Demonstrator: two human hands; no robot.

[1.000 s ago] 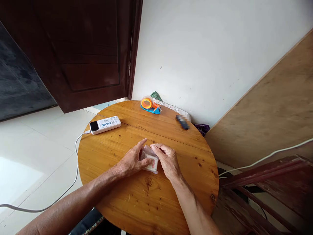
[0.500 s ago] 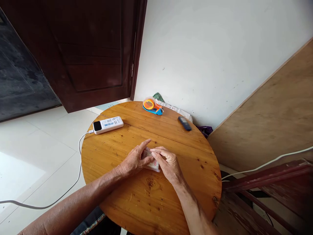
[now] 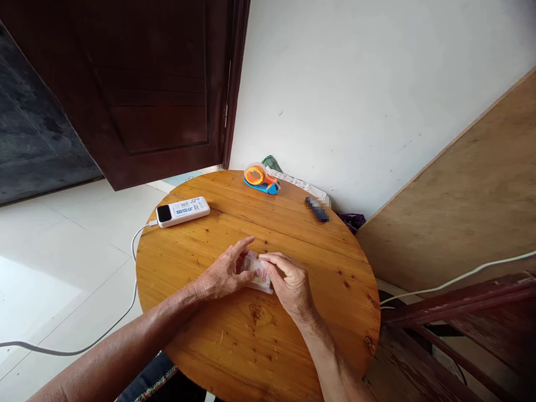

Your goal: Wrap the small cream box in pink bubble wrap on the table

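Observation:
A small clear plastic packet (image 3: 260, 275) with red print lies on the round wooden table (image 3: 251, 346), between my hands. My left hand (image 3: 228, 272) is around the packet's left side, its thumb on the packet and its index finger stretched out above it. At the packet's upper right, my right hand (image 3: 291, 281) pinches the edge between thumb and index finger. The packet's far left part is hidden by my left fingers.
A white device (image 3: 184, 211) with a plugged-in cable sits at the table's left. Near the far edge stand an orange and blue tape dispenser (image 3: 262, 178) and a dark, pixelated object (image 3: 317, 209). A white wall and brown door lie beyond.
My left thumb has drawn back slightly to the left, so more of the packet's red print shows. The right hand keeps its pinch. The view has shifted a little.

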